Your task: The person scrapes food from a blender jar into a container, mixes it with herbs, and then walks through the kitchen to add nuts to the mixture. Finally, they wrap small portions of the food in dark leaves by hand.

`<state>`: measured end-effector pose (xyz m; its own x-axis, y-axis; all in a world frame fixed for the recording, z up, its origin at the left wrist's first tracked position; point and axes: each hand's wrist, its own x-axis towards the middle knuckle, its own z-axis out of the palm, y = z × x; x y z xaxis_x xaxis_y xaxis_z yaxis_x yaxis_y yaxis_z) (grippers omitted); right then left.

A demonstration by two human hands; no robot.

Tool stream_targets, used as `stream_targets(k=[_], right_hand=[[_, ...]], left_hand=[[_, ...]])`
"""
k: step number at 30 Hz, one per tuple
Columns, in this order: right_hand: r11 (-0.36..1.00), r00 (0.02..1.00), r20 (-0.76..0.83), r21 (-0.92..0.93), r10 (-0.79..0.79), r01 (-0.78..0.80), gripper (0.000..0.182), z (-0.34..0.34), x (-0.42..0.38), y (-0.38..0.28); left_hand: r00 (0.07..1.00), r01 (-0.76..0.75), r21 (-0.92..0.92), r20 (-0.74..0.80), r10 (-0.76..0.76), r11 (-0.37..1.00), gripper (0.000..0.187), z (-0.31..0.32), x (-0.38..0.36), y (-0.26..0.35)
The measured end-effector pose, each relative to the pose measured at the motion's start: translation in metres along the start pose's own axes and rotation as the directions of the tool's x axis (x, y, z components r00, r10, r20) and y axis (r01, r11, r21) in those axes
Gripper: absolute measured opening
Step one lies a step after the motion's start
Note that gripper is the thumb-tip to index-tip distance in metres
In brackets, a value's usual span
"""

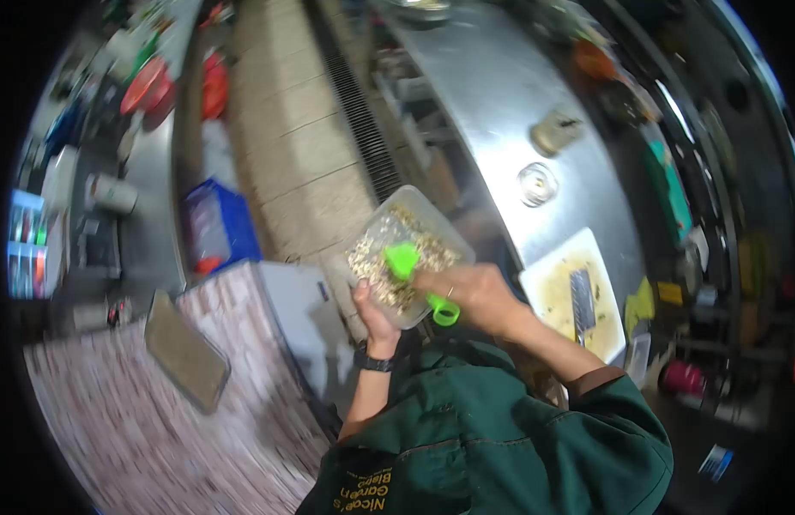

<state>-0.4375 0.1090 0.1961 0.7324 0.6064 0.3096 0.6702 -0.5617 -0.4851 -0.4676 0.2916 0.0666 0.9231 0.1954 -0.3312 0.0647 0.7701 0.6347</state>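
My left hand (377, 316), with a dark watch at the wrist, grips the near side of a translucent plastic container (456, 233). Loose, light-and-brown chopped bits (371, 257) lie inside it; their kind is too blurred to tell. Closed around the handle of a bright green scoop (402, 259) is my right hand (476, 293). The scoop's head rests over the bits, and its ringed end sticks out below my fingers. The container is held up in front of my body, between the counters.
A steel counter (474, 60) on the right bears a jar (557, 133), a small glass dish (537, 184) and a stained cutting board (552, 287) with a knife (583, 300). On the left, a flat rounded lid or tray (187, 356) lies on a wood-patterned surface (97, 395), near a blue bin (234, 219).
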Motion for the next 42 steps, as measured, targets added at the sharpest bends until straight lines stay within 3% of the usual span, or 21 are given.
stream_targets(k=[3,5,7,9,10,13,15,19,20,22,24,27,29,33,34,35,37,38,39,41,42], right_hand=[[0.994,0.993,-0.039,-0.005,0.111,-0.111,0.045,-0.005,-0.039,-0.021],[0.946,0.920,-0.223,0.099,0.324,-0.309,0.036,-0.015,-0.056,-0.026],[0.757,0.645,-0.396,0.330,0.654,-0.565,0.015,-0.026,-0.073,-0.031],[0.611,0.560,-0.290,0.127,0.776,-0.781,0.014,-0.024,-0.101,-0.022],[0.596,0.533,-0.325,0.135,0.781,-0.791,0.014,-0.026,-0.113,-0.022],[0.695,0.545,-0.520,0.141,0.658,-0.705,0.014,-0.025,-0.145,-0.029],[0.698,0.409,-0.713,0.157,0.570,-0.699,0.014,-0.028,-0.165,-0.028],[0.689,0.451,-0.652,0.154,0.609,-0.708,0.016,-0.044,-0.204,-0.022],[0.686,0.312,-0.718,0.309,0.622,-0.659,0.016,-0.049,-0.212,-0.020],[0.697,0.314,-0.746,0.267,0.586,-0.665,0.015,-0.064,-0.228,-0.009],[0.709,0.316,-0.784,0.213,0.534,-0.672,0.014,-0.067,-0.246,0.002],[0.615,0.269,-0.650,0.387,0.710,-0.687,0.011,-0.075,-0.260,0.013],[0.725,0.156,-0.823,0.372,0.547,-0.580,0.012,-0.090,-0.266,0.013],[0.650,0.302,-0.614,0.484,0.729,-0.585,0.012,-0.090,-0.284,0.041],[0.645,0.198,-0.646,0.586,0.738,-0.491,0.012,-0.089,-0.283,0.046],[0.637,0.203,-0.633,0.596,0.747,-0.489,0.012,-0.092,-0.286,0.051],[0.590,-0.029,-0.688,0.643,0.726,-0.488,0.012,-0.107,-0.290,0.060],[0.642,-0.060,-0.730,0.635,0.681,-0.430,0.012,-0.109,-0.289,0.070],[0.645,-0.055,-0.732,0.631,0.679,-0.431,0.012,-0.111,-0.293,0.080],[0.693,0.171,-0.732,0.505,0.660,-0.514,0.014,-0.114,-0.307,0.107],[0.642,0.097,-0.677,0.629,0.729,-0.439,0.019,-0.112,-0.307,0.121]], left_hand=[[0.969,0.104,0.129,0.208,-0.129,0.986,0.061,0.003,-0.007,-0.015],[0.974,0.214,0.108,0.048,-0.220,0.971,0.061,-0.002,-0.010,-0.030],[0.928,0.290,0.177,0.190,-0.322,0.941,0.060,0.010,-0.017,-0.037],[0.870,0.363,0.232,0.263,-0.418,0.902,0.057,0.019,-0.023,-0.056],[0.878,0.276,0.360,0.284,-0.386,0.891,0.057,0.025,-0.023,-0.068],[0.826,0.341,0.402,0.303,-0.475,0.850,0.056,0.055,-0.031,-0.076],[0.769,0.408,0.383,0.345,-0.538,0.829,0.054,0.068,-0.033,-0.091],[0.745,0.292,0.545,0.386,-0.544,0.786,0.058,0.106,-0.053,-0.126],[0.702,0.387,0.499,0.385,-0.599,0.775,0.059,0.110,-0.056,-0.135],[0.627,0.520,0.470,0.358,-0.692,0.714,0.061,0.108,-0.062,-0.146],[0.645,0.497,0.495,0.339,-0.685,0.713,0.062,0.117,-0.070,-0.157],[0.647,0.467,0.505,0.365,-0.670,0.726,0.064,0.145,-0.085,-0.160],[0.684,0.435,0.521,0.339,-0.645,0.735,0.063,0.156,-0.091,-0.161],[0.706,0.448,0.466,0.339,-0.621,0.763,0.064,0.170,-0.092,-0.178],[0.730,0.397,0.502,0.334,-0.596,0.768,0.066,0.178,-0.093,-0.178],[0.755,0.346,0.537,0.327,-0.568,0.769,0.068,0.182,-0.094,-0.178],[0.770,0.360,0.520,0.303,-0.562,0.774,0.069,0.179,-0.088,-0.180],[0.771,0.364,0.494,0.316,-0.553,0.789,0.069,0.182,-0.081,-0.185],[0.772,0.364,0.489,0.319,-0.551,0.793,0.069,0.185,-0.073,-0.189],[0.577,0.609,0.454,0.308,-0.756,0.650,0.067,0.193,-0.048,-0.196],[0.592,0.593,0.444,0.325,-0.738,0.672,0.067,0.197,-0.031,-0.206]])
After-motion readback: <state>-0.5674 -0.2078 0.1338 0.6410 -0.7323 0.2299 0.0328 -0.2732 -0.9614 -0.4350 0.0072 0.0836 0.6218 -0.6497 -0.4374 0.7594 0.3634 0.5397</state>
